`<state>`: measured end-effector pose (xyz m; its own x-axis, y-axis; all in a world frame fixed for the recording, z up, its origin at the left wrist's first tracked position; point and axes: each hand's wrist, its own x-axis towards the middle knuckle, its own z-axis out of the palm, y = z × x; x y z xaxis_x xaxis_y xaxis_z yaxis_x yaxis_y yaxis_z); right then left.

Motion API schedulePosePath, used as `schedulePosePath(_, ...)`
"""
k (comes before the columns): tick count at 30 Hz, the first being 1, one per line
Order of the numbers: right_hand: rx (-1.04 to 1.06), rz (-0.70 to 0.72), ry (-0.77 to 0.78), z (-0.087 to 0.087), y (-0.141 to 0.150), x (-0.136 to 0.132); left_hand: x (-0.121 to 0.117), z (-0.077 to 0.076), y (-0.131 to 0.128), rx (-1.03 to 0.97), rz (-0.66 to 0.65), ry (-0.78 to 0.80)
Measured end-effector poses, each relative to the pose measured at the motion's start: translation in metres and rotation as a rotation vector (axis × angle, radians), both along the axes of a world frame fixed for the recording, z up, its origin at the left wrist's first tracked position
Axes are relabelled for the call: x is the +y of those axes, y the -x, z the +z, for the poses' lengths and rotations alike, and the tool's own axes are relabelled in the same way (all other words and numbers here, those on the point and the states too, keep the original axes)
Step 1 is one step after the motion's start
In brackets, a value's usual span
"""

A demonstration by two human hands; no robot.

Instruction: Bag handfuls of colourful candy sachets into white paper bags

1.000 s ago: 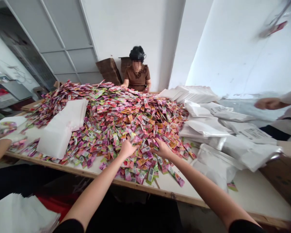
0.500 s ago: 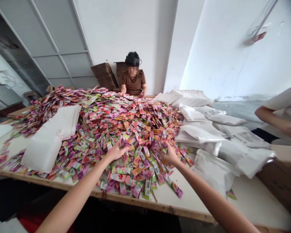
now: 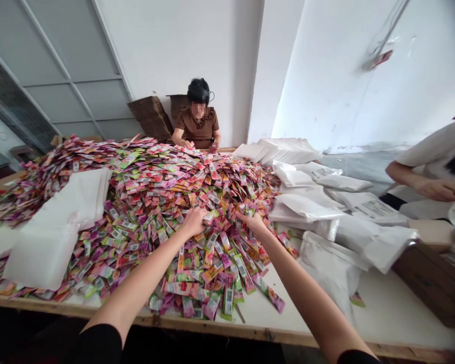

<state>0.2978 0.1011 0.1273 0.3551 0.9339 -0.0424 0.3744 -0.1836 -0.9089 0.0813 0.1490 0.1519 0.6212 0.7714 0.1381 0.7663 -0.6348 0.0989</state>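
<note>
A large heap of narrow, colourful printed sachets [image 3: 136,212] in pink, purple, green and orange covers much of the table. My left hand [image 3: 196,221] is at the middle of the heap, its fingers closed on a few sachets [image 3: 211,217]. A short way to its right, my right hand [image 3: 253,223] reaches into the same heap from the other side. Its thumb points left and its fingers curl over sachets, partly hidden among them. Loose sachets [image 3: 227,293] lie in front of both hands, towards the table's near edge.
White plastic bags [image 3: 56,237] lie on the heap at left. Filled white bags [image 3: 371,237] are piled at right, beside a cardboard box [image 3: 428,283]. A person in brown [image 3: 197,126] sits across the table [image 3: 265,323]. Another person's arm [image 3: 420,184] shows at far right.
Both hands have moved forward into the heap and closer together. The view has shifted slightly to the right. The arm at far right has shifted, and a clear roll now shows beside it.
</note>
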Motion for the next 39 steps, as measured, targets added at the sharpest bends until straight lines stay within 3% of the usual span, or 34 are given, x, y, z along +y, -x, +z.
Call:
schedulePosePath(4,0.089,0.119,-0.093,0.007,-0.030,-0.022,0.002,0.010,0.021,-0.353,0.083,0.055)
schedulePosePath(8,0.077,0.002,-0.082,0.005,-0.046,-0.034,0.004,0.020,0.021,-0.501,0.168,0.291)
schedulePosePath(11,0.025,-0.017,-0.042,-0.002,-0.033,-0.036,0.010,0.015,0.000,-0.398,0.257,0.239)
schedulePosePath(16,-0.510,0.017,0.103,-0.030,0.016,-0.032,0.016,-0.010,-0.041,-0.042,0.415,0.151)
schedulePosePath(20,-0.609,0.027,0.174,-0.047,0.013,-0.046,0.009,-0.017,-0.032,-0.070,0.397,0.156)
schedulePosePath(24,-0.550,0.095,0.077,-0.044,-0.009,-0.061,0.003,-0.010,-0.007,-0.378,0.363,0.266)
schedulePosePath(28,-0.572,0.058,0.125,-0.039,0.006,-0.059,-0.008,-0.002,-0.004,-0.761,0.374,0.286)
schedulePosePath(33,-0.776,0.089,0.236,-0.041,0.020,-0.063,-0.031,0.006,-0.008,-0.744,0.356,0.290)
schedulePosePath(36,-0.758,0.148,0.233,-0.034,-0.002,-0.078,-0.042,0.007,-0.006,-0.770,0.322,0.340)
schedulePosePath(39,-0.685,0.125,0.173,-0.025,-0.030,-0.099,-0.052,0.005,-0.012,-0.839,0.381,0.423)
